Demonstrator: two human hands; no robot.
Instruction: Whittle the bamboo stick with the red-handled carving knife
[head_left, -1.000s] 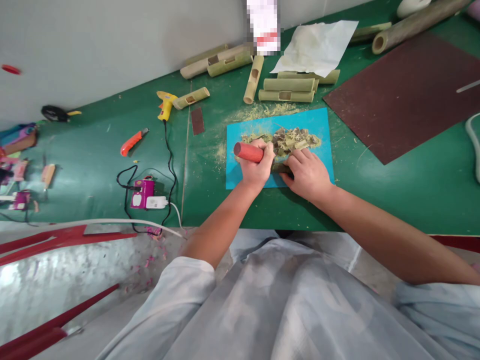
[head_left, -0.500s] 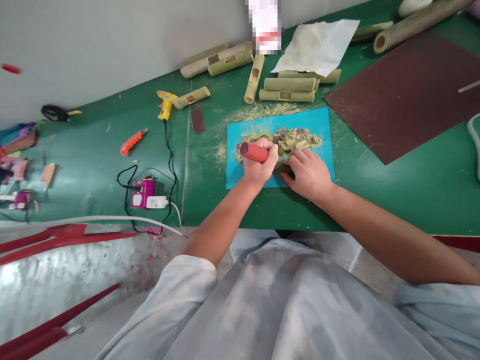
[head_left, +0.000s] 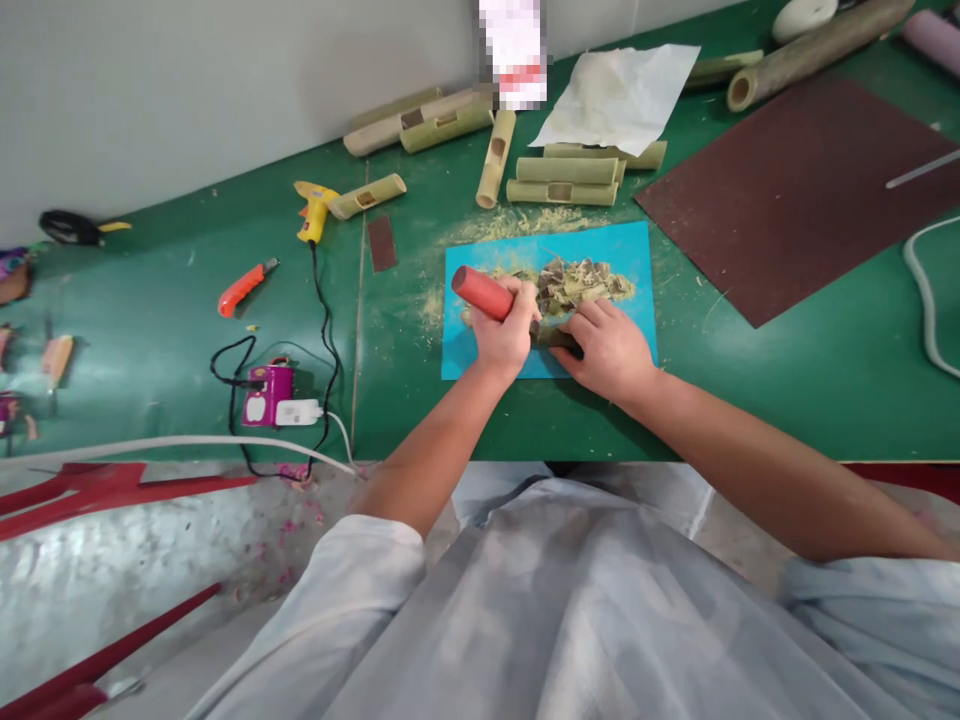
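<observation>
My left hand (head_left: 504,335) is closed around the red handle of a tool (head_left: 481,292), which points up and left over a blue mat (head_left: 637,255). My right hand (head_left: 606,348) presses down on a dark bamboo piece (head_left: 553,339) lying on the mat, fingers curled over it. A heap of green-brown bamboo shavings (head_left: 576,280) lies just beyond both hands. The tool's blade is hidden behind my fingers.
Several cut bamboo tubes (head_left: 562,168) lie at the back of the green table (head_left: 787,380), beside a white paper sheet (head_left: 619,95) and a dark brown board (head_left: 795,190). A yellow glue gun (head_left: 311,208), an orange utility knife (head_left: 244,287) and a purple plug adapter (head_left: 266,395) sit left.
The red handle has swung a little further left and up in my left hand. The right hand stays on the bamboo piece. The view has shifted slightly.
</observation>
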